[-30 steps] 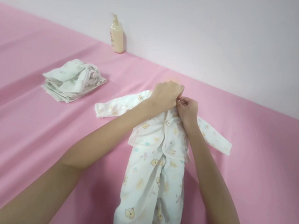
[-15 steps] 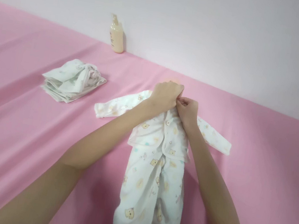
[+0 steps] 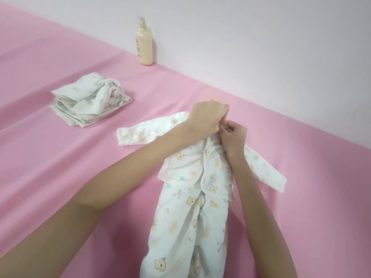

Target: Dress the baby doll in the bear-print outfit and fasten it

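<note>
A white baby shirt (image 3: pixel 202 166) with a bear print lies spread on the pink sheet (image 3: pixel 26 144), sleeves out to both sides. Matching printed trousers (image 3: pixel 184 249) stretch from its hem toward me. My left hand (image 3: pixel 205 117) and my right hand (image 3: pixel 231 138) meet at the shirt's neck, both closed in a pinch on the fabric at the collar. A small peach-coloured shape shows just beyond my left hand; I cannot make out what it is. The collar itself is hidden under my hands.
A folded pile of pale printed cloths (image 3: pixel 88 99) lies to the left on the sheet. A cream pump bottle (image 3: pixel 144 44) stands at the back against the white wall (image 3: pixel 261 37). The sheet has long creases at the left.
</note>
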A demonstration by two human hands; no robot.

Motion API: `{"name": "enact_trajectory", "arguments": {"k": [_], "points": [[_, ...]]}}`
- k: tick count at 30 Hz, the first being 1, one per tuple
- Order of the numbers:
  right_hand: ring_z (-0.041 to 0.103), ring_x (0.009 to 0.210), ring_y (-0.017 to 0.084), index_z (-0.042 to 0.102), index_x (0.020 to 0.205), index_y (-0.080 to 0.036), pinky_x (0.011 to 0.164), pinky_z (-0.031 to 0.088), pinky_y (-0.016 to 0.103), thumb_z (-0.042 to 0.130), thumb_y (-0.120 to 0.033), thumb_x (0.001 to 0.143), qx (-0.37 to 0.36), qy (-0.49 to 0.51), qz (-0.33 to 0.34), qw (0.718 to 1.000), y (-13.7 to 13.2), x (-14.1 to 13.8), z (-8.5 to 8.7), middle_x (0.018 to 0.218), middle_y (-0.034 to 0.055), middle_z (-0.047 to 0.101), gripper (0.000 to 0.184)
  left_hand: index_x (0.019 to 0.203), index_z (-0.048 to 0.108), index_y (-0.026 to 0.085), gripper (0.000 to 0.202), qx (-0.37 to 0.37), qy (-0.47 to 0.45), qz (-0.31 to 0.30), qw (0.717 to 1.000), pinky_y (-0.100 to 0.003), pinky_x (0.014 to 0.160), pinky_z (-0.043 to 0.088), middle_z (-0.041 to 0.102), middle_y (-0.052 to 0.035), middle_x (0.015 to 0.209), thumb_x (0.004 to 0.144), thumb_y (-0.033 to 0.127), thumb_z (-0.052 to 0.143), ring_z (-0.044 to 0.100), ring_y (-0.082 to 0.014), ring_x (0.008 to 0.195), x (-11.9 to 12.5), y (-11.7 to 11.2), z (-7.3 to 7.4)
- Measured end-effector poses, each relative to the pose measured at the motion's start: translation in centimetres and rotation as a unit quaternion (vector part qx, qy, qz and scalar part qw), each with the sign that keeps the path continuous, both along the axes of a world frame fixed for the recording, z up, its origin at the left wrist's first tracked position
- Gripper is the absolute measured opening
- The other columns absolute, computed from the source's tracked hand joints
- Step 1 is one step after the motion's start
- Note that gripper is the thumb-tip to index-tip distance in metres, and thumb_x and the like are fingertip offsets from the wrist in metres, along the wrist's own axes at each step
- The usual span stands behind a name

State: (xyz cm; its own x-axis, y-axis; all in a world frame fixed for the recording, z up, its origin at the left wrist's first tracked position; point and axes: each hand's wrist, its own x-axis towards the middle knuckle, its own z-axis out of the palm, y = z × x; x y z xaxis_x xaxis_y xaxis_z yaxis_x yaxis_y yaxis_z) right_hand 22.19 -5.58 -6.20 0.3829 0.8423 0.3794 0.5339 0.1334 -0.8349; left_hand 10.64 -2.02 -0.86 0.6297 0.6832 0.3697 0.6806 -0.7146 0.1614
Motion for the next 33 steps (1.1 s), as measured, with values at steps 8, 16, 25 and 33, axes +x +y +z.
{"name": "enact_trajectory", "arguments": {"k": [8, 16, 25, 33], "points": [[0.025, 0.05, 0.007, 0.044, 0.051, -0.018, 0.049, 0.023, 0.023, 0.049, -0.023, 0.066, -0.017, -0.009, -0.011, 1.0, -0.03, 0.0, 0.1, 0.049, -0.0059, 0.028, 0.017, 0.091, 0.06, 0.017, 0.022, 0.004, 0.018, 0.002, 1.0, -0.025, 0.062, 0.041, 0.062, -0.0075, 0.094, 0.08, 0.008, 0.043, 0.057, -0.0176, 0.081, 0.22, -0.52, 0.09], [0.034, 0.051, 0.008, 0.051, 0.056, -0.016, 0.052, 0.032, 0.022, 0.05, -0.025, 0.064, -0.018, 0.03, 0.011, 0.999, 0.21, 0.34, -0.17, 0.052, -0.0046, 0.039, 0.012, 0.093, 0.06, 0.015, 0.024, 0.001, 0.022, 0.0, 1.0, -0.027, 0.064, 0.042, 0.061, -0.0099, 0.096, 0.08, 0.007, 0.042, 0.058, -0.0194, 0.083, 0.21, -0.62, 0.17], [0.035, 0.048, 0.007, 0.063, 0.068, -0.013, 0.05, 0.031, 0.022, 0.052, -0.025, 0.066, -0.014, 0.055, 0.02, 0.998, 0.36, 0.45, -0.39, 0.051, -0.0052, 0.042, 0.017, 0.098, 0.059, 0.014, 0.027, 0.006, 0.046, 0.007, 0.999, -0.025, 0.065, 0.043, 0.06, -0.0103, 0.096, 0.08, 0.006, 0.042, 0.058, -0.0198, 0.088, 0.35, -0.89, 0.33], [0.034, 0.048, 0.007, 0.065, 0.073, -0.014, 0.048, 0.028, 0.021, 0.054, -0.025, 0.066, -0.024, 0.04, 0.009, 0.999, 0.2, 0.22, 0.06, 0.049, -0.0062, 0.041, 0.017, 0.096, 0.06, 0.014, 0.03, 0.003, 0.042, 0.009, 0.999, -0.026, 0.064, 0.042, 0.06, -0.0112, 0.093, 0.076, 0.001, 0.042, 0.059, -0.021, 0.086, 0.33, -0.79, 0.21]]}}
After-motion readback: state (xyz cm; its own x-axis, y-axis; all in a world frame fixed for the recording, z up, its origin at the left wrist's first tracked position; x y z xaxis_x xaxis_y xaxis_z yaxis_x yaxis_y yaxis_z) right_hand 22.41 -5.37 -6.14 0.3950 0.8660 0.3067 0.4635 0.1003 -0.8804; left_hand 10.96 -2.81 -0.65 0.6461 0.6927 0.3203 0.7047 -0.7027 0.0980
